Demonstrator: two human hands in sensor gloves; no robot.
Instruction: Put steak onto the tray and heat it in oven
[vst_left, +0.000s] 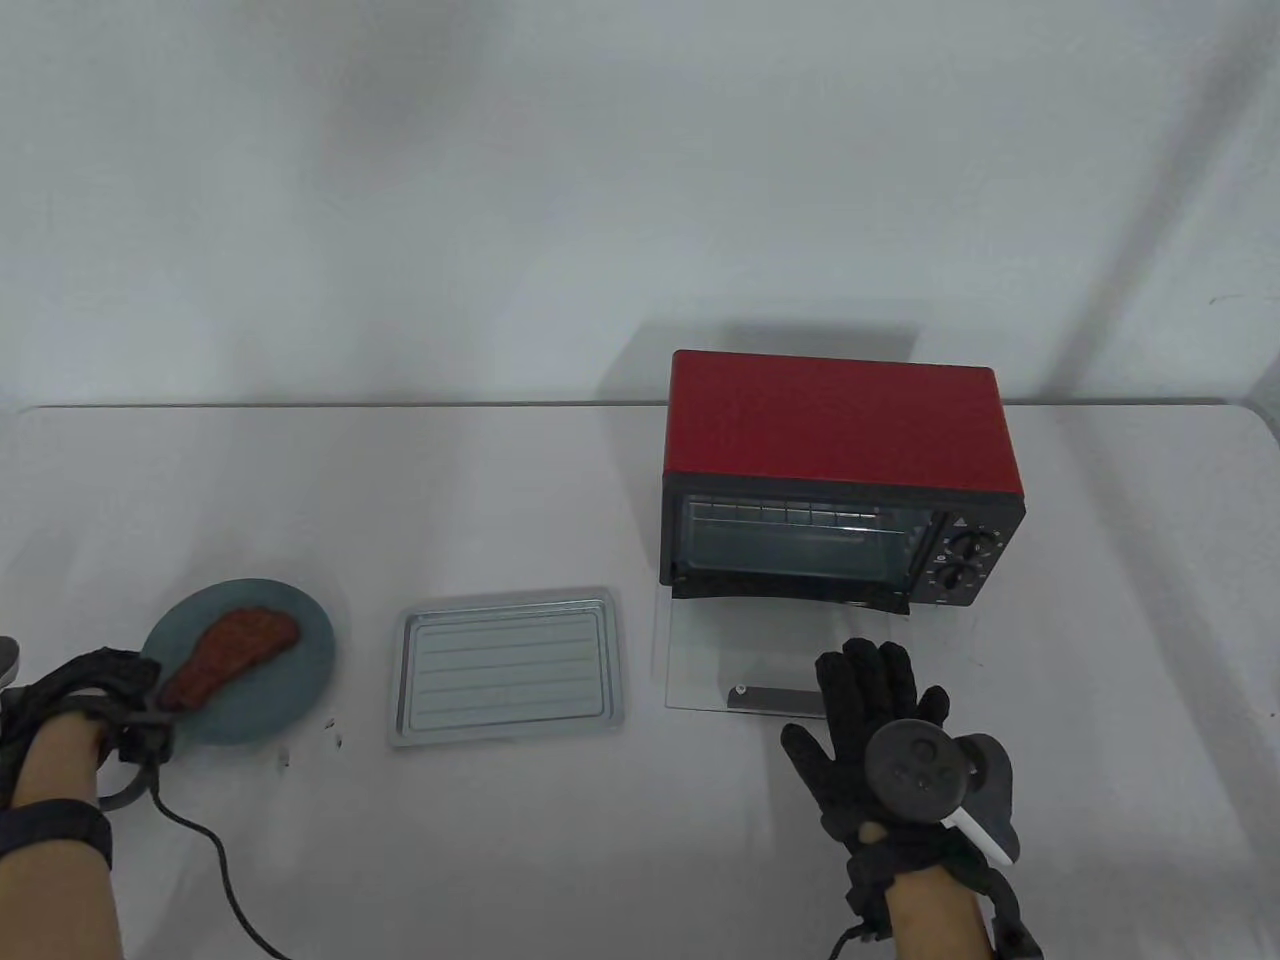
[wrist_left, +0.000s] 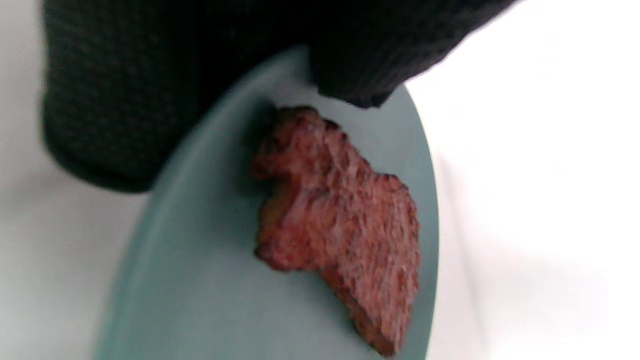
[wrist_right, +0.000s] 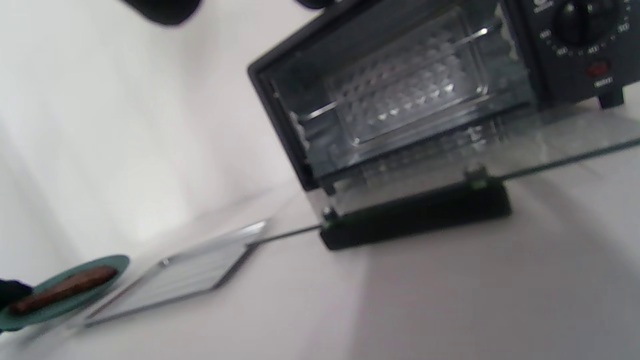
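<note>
1. Looks like a staged lab/recording setup, not a real kitchen: plain white table (vst_left: 600, 830), blank white wall (vst_left: 500, 180) behind its far edge.
2. Only kitchen props: red toaster oven (vst_left: 840, 440) near far-right edge w/ door down, metal tray (vst_left: 505, 675) mid-table, teal plate (vst_left: 270, 700) near left edge.
3. Sensor gloves w/ trackers & cable (vst_left: 215, 860) = data-capture rig.
</note>
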